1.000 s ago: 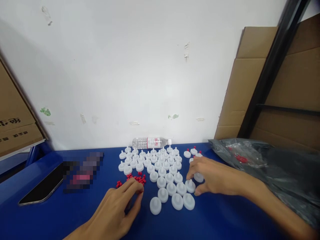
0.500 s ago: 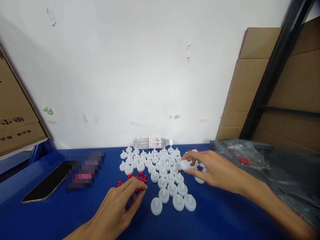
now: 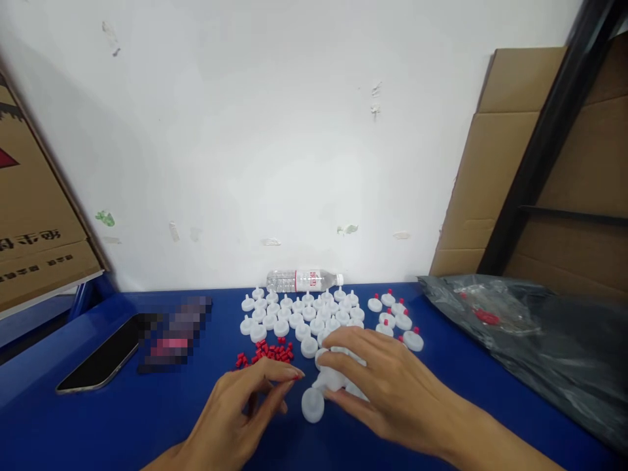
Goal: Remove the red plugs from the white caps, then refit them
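Note:
My left hand (image 3: 240,409) pinches a small red cap (image 3: 297,375) between thumb and fingertips. Close to it, my right hand (image 3: 392,386) grips a white nozzle lid (image 3: 331,379) tilted on its side, its spout pointing left toward the red cap. A narrow gap seems to separate the two. Loose red caps (image 3: 275,353) lie in a pile just beyond my left fingers. Several white nozzle lids (image 3: 296,320) stand spout up across the middle, some hidden behind my right hand. To the right, more white lids (image 3: 403,322) carry red caps on their spouts.
A clear plastic bottle (image 3: 307,280) lies against the white wall. On the left of the blue table are a phone (image 3: 101,360) and a blurred-out item (image 3: 176,333). A dark grey plastic bag (image 3: 510,347) covers the right side, with a clear bag (image 3: 500,311) of red pieces on it.
My right hand has come left and nearer with the white lid, beside my left hand. My left hand has lifted slightly right from the pile, a red cap now showing in its fingertips.

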Demonstrator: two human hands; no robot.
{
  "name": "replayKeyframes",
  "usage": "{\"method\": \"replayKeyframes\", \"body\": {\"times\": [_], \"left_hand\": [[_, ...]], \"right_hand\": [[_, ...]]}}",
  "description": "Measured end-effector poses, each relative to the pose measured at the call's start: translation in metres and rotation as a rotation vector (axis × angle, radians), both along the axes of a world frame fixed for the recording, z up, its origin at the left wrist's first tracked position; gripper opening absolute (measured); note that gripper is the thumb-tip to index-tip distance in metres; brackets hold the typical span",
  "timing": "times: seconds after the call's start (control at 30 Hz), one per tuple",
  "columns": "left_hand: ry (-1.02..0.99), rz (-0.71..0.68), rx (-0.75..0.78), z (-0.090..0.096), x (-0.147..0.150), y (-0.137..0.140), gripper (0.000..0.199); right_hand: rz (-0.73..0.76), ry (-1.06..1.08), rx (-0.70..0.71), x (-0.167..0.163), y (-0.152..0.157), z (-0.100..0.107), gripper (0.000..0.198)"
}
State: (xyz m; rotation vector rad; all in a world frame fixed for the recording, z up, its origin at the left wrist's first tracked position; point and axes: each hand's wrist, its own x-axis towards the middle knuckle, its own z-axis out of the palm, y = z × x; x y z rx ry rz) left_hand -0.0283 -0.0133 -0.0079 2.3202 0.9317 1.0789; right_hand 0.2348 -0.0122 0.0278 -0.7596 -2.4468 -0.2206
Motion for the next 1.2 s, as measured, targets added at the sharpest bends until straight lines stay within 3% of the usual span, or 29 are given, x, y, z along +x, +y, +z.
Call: {"method": "replayKeyframes", "body": {"times": [0.37, 0.6, 0.7, 0.97, 1.1, 1.2], "left_hand": [[-0.019, -0.060, 0.045, 0.001, 0.003, -0.005, 0.024], [0.147, 0.052, 0.215, 0.001, 0.003, -0.002, 0.019], [0.242, 0.020, 0.256, 0.000, 0.001, -0.001, 0.021], [0.269, -0.055, 0.169, 0.010, 0.004, -0.013, 0.027], [0.232, -0.031, 0.170, 0.011, 0.006, -0.014, 0.026], [0.242, 0.036, 0.260, 0.010, 0.005, -0.012, 0.020]], "right_hand": [[0.025, 0.056, 0.067, -0.013, -0.003, -0.010, 0.028], [0.066, 0.118, 0.171, -0.020, -0.010, -0.009, 0.035], [0.070, 0.124, 0.208, -0.022, -0.012, -0.009, 0.035], [0.122, 0.072, 0.265, -0.025, -0.016, -0.017, 0.037], [0.112, 0.074, 0.272, -0.025, -0.015, -0.011, 0.034], [0.085, 0.062, 0.289, -0.020, -0.010, -0.001, 0.022]]}}
